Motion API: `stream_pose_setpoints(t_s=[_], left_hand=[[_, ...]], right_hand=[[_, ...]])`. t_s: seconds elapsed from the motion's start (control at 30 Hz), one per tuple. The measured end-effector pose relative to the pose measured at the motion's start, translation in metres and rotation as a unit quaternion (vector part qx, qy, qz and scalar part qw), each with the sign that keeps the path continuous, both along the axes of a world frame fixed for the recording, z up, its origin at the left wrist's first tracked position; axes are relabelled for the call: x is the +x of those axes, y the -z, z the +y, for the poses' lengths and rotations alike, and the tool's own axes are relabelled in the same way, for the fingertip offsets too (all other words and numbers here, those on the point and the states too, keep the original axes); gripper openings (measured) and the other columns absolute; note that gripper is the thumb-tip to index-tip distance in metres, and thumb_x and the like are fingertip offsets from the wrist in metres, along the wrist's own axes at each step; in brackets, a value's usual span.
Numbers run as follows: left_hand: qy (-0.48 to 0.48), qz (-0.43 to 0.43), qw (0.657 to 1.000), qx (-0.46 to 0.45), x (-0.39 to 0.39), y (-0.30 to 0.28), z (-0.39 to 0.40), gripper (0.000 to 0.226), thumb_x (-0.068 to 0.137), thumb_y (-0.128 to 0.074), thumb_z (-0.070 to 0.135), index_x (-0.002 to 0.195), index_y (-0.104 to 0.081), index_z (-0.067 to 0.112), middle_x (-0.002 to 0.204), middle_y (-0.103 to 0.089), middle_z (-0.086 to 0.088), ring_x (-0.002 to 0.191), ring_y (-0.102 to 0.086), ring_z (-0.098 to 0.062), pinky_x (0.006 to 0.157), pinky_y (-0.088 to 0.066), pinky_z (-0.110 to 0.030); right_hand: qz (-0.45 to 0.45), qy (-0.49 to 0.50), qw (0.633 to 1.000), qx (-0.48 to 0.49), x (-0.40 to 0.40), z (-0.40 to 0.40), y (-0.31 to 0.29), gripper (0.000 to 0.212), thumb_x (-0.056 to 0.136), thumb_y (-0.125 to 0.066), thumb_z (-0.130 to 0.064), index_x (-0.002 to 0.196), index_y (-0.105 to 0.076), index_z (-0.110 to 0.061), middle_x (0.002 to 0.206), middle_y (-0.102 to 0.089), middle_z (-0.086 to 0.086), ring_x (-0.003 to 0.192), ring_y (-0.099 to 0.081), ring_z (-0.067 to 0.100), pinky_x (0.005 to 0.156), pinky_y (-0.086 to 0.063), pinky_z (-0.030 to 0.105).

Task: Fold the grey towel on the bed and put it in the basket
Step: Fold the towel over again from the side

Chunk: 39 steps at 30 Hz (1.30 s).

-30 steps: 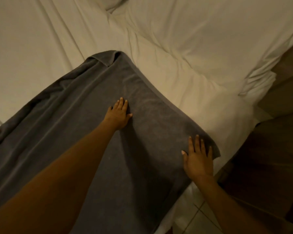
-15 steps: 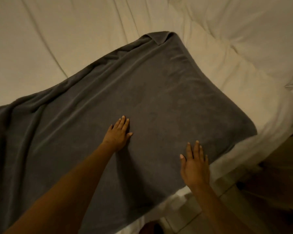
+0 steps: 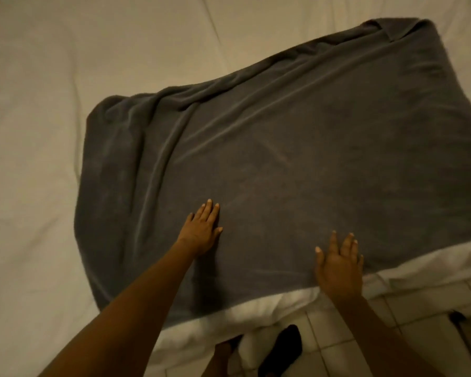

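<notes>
The grey towel (image 3: pixel 297 148) lies spread across the white bed (image 3: pixel 52 131), long side running from lower left to upper right, with ridged wrinkles along its far and left edges and a small turned-over corner at the top right. My left hand (image 3: pixel 203 229) rests flat on the towel near its near-left part, fingers together. My right hand (image 3: pixel 339 263) lies palm down at the towel's near edge, fingers spread, close to the bed's edge. Neither hand grips the cloth. No basket is in view.
The bed's near edge (image 3: pixel 256 308) shows white sheet hanging down. Below it is a tiled floor (image 3: pixel 392 336). A dark shoe or sock (image 3: pixel 283 346) and part of my leg sit on the floor by the bed.
The view has swung left, so the towel's left end is now in sight and the pillow is out of frame. Both hands have slid leftward along the towel, staying flat on it.
</notes>
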<state>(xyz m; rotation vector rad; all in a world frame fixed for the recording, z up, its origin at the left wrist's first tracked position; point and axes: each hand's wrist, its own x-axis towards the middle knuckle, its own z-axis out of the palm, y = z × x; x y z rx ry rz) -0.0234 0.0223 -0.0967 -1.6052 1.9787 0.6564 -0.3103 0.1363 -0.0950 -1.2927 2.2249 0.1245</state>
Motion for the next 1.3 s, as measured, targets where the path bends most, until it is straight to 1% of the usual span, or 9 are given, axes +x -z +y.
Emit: stream_pose_setpoints(t_s=[0.2,0.37,0.47,0.57,0.7,0.9,1.0,1.17,1.3], left_hand=[[0.035,0.039,0.998,-0.023,0.037,0.011,0.014,0.067,0.1,-0.026,0.045,0.152,0.004,0.016,0.162,0.007,-0.005,0.15,0.0,-0.019,0.121,-0.007,-0.039],[0.195,0.008,0.979,-0.053,0.073,0.012,-0.012,0.067,0.1,-0.023,0.049,0.153,0.003,0.017,0.162,0.005,-0.005,0.15,-0.001,-0.02,0.121,-0.005,-0.039],[0.244,-0.035,0.967,-0.069,0.117,0.003,-0.031,0.067,0.1,-0.025,0.047,0.153,0.003,0.017,0.162,0.007,-0.007,0.15,0.001,-0.022,0.121,-0.005,-0.043],[0.226,-0.063,0.97,-0.068,0.179,-0.012,-0.043,0.067,0.101,-0.026,0.044,0.152,0.003,0.015,0.161,0.008,-0.009,0.15,0.004,-0.022,0.12,-0.003,-0.045],[0.205,-0.03,0.974,-0.088,0.258,-0.024,-0.053,0.065,0.101,-0.022,0.046,0.153,0.002,0.017,0.162,0.004,-0.008,0.15,0.001,-0.022,0.12,-0.002,-0.045],[0.209,-0.007,0.969,-0.131,0.33,-0.027,-0.066,0.061,0.102,-0.019,0.044,0.153,-0.004,0.015,0.162,-0.001,-0.009,0.15,-0.006,-0.023,0.12,-0.01,-0.042],[0.196,0.015,0.969,-0.146,0.357,-0.024,-0.074,0.056,0.103,-0.018,0.038,0.153,-0.005,0.015,0.162,-0.002,-0.009,0.149,-0.008,-0.024,0.12,-0.011,-0.042],[0.131,0.043,0.977,-0.162,0.381,-0.023,-0.085,0.062,0.099,-0.03,0.014,0.153,0.0,0.016,0.161,0.001,-0.01,0.15,-0.006,-0.024,0.121,-0.008,-0.041],[0.131,0.053,0.975,-0.17,0.387,-0.017,-0.093,0.066,0.098,-0.032,0.008,0.153,0.003,0.015,0.161,0.003,-0.011,0.15,-0.004,-0.024,0.121,-0.008,-0.041]], right_hand=[[0.017,0.018,0.999,-0.023,0.051,0.008,0.011,0.061,0.098,-0.039,-0.027,0.149,-0.014,-0.006,0.155,-0.012,0.026,0.143,-0.013,0.04,0.114,-0.015,0.051],[0.051,0.0,0.998,-0.032,0.093,0.019,0.014,0.058,0.097,-0.038,-0.027,0.149,-0.019,-0.008,0.154,-0.015,0.026,0.141,-0.017,0.042,0.113,-0.016,0.054],[0.066,0.014,0.996,-0.056,0.139,0.026,0.018,0.055,0.096,-0.029,-0.028,0.145,-0.03,-0.004,0.149,-0.026,0.031,0.136,-0.027,0.046,0.108,-0.022,0.058],[0.063,0.031,0.996,-0.05,0.201,0.027,0.017,0.063,0.091,-0.021,-0.035,0.145,-0.029,-0.004,0.149,-0.026,0.029,0.137,-0.026,0.045,0.11,-0.02,0.057],[0.029,0.033,0.998,-0.043,0.29,0.022,0.018,0.056,0.098,-0.02,-0.036,0.15,-0.017,-0.013,0.156,-0.012,0.022,0.143,-0.013,0.037,0.116,-0.012,0.052],[-0.047,0.028,0.995,-0.082,0.402,0.003,0.008,0.062,0.093,-0.018,-0.044,0.149,-0.024,-0.018,0.156,-0.016,0.021,0.142,-0.019,0.037,0.114,-0.017,0.051],[-0.078,-0.017,0.991,-0.11,0.443,-0.003,0.004,0.059,0.096,-0.019,-0.045,0.149,-0.021,-0.02,0.156,-0.016,0.018,0.143,-0.02,0.033,0.116,-0.019,0.048],[-0.071,-0.066,0.99,-0.107,0.491,-0.01,-0.004,0.081,0.085,0.01,-0.064,0.149,-0.018,-0.023,0.156,-0.019,0.017,0.143,-0.021,0.032,0.115,-0.016,0.047],[-0.012,-0.145,0.985,-0.096,0.506,-0.009,-0.003,0.072,0.089,-0.023,-0.062,0.149,-0.021,-0.023,0.155,-0.022,0.018,0.141,-0.025,0.034,0.112,-0.016,0.049]])
